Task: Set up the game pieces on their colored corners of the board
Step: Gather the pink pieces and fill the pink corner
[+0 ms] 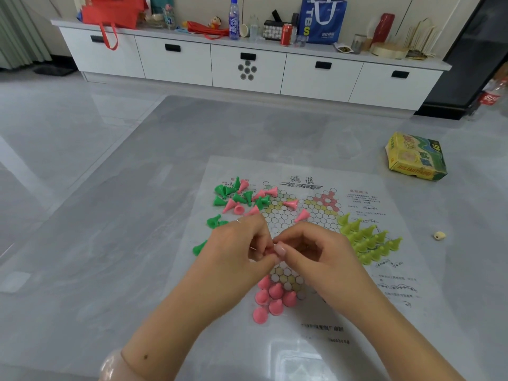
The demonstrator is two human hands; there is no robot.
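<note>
Over the board: left hand (242,243) and right hand (316,248) fingers (280,249) meet, pinching something small; cannot tell what.
Pink pieces (270,296): standing at 6 o'clock of board (384,284).
Risk: forearms could topple them.

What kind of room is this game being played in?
Probably a home living room: a long white drawer cabinet cluttered with shopping bags, drink bottles and a soda can, and a paper game board on the glossy tiled floor.

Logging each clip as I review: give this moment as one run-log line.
hands: left hand and right hand meet over paper board | done: yellow-green pieces upright, right corner | partial: pink pieces near corner | loose: green pieces
</note>
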